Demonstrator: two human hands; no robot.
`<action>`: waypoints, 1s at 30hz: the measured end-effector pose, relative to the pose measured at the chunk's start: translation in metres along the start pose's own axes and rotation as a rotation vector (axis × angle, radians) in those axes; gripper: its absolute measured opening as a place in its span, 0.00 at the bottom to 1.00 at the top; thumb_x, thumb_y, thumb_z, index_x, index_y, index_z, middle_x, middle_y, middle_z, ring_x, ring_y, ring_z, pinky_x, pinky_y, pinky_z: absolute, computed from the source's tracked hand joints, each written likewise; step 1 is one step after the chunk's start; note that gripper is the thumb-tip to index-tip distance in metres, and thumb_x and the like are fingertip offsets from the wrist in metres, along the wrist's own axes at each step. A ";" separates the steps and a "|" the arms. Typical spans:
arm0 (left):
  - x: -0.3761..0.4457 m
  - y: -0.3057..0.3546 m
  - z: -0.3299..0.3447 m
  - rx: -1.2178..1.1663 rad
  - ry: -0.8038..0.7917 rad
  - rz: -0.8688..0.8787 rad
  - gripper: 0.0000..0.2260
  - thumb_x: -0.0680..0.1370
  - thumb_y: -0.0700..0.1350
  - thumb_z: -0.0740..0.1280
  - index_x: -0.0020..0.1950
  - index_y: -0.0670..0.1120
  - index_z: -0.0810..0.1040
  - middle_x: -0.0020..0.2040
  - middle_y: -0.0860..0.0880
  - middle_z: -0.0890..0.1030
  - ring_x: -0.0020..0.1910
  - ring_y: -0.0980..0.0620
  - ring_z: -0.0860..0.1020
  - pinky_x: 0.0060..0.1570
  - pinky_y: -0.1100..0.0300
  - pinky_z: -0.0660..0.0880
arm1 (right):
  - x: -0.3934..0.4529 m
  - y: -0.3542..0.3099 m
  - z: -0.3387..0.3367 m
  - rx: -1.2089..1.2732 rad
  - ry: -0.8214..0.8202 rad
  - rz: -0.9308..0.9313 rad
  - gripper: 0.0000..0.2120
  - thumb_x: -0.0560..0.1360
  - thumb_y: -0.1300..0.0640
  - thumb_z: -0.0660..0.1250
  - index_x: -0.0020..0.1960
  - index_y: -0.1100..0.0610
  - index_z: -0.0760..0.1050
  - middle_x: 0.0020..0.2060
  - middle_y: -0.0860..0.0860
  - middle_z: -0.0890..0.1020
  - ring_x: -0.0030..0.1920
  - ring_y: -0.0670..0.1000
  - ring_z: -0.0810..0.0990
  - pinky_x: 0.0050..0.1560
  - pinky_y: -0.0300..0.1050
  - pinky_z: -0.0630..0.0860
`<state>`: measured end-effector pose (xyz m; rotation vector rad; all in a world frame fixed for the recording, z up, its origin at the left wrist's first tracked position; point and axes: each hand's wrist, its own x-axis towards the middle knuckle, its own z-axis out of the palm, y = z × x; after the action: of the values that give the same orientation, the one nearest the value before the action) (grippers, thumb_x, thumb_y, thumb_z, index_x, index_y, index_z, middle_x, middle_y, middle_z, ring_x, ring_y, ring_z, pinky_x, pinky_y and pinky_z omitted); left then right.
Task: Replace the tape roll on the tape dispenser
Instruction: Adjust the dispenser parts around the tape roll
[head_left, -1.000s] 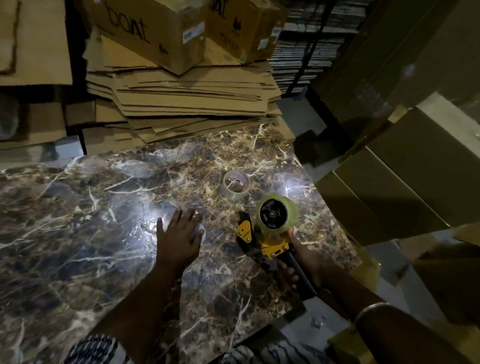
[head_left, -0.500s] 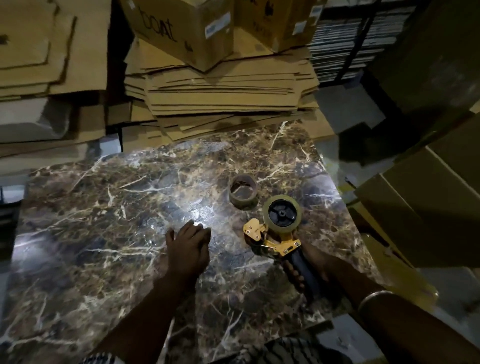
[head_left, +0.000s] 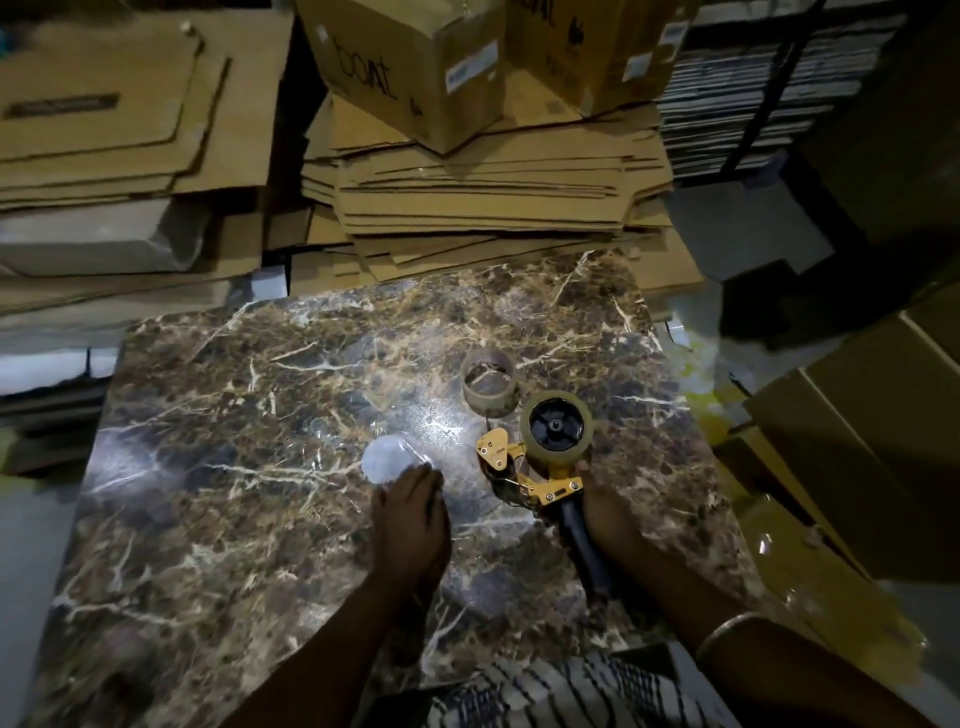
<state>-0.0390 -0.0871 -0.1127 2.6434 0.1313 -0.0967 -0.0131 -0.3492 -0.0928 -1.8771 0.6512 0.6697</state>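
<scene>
Dim marble table; right hand half-hidden behind dispenser.

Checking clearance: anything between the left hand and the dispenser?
Head view: only bare marble tabletop lies between the left hand and the dispenser.

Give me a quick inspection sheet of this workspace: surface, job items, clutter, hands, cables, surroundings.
Surface: marble table, dark, glossy, with a bright light reflection.
Job's things: tape dispenser lying on the table, tape roll on its hub; empty core upright just beyond it.
Clutter: nothing seen besides these.
Hands: left hand flat on the table, empty; right hand at the dispenser handle, grip unclear.
Cables: nothing seen.
Surroundings: flattened cardboard stack behind the table, cardboard boxes on top, more cartons to the right.
</scene>
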 end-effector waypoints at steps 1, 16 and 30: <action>-0.006 0.010 -0.003 -0.048 -0.012 0.053 0.17 0.78 0.50 0.59 0.62 0.49 0.80 0.62 0.48 0.81 0.63 0.46 0.77 0.65 0.42 0.68 | 0.001 0.004 0.001 -0.111 0.132 -0.070 0.33 0.78 0.29 0.47 0.37 0.54 0.74 0.37 0.58 0.81 0.41 0.61 0.81 0.46 0.55 0.79; -0.003 0.080 0.006 -0.188 -0.042 -0.150 0.23 0.64 0.72 0.68 0.42 0.54 0.70 0.37 0.56 0.76 0.37 0.55 0.76 0.36 0.57 0.73 | -0.004 -0.001 0.009 -0.451 0.315 -0.810 0.19 0.80 0.41 0.56 0.48 0.56 0.75 0.45 0.53 0.76 0.48 0.54 0.75 0.44 0.51 0.72; -0.010 0.077 0.004 -0.188 -0.128 -0.134 0.20 0.67 0.64 0.70 0.54 0.58 0.76 0.49 0.58 0.84 0.47 0.55 0.82 0.48 0.54 0.80 | -0.012 0.009 0.007 -0.602 0.394 -0.873 0.15 0.74 0.45 0.65 0.54 0.54 0.74 0.48 0.55 0.74 0.48 0.57 0.73 0.43 0.49 0.69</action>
<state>-0.0409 -0.1579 -0.0793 2.4316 0.2612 -0.2838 -0.0294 -0.3442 -0.0926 -2.5959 -0.2152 -0.1107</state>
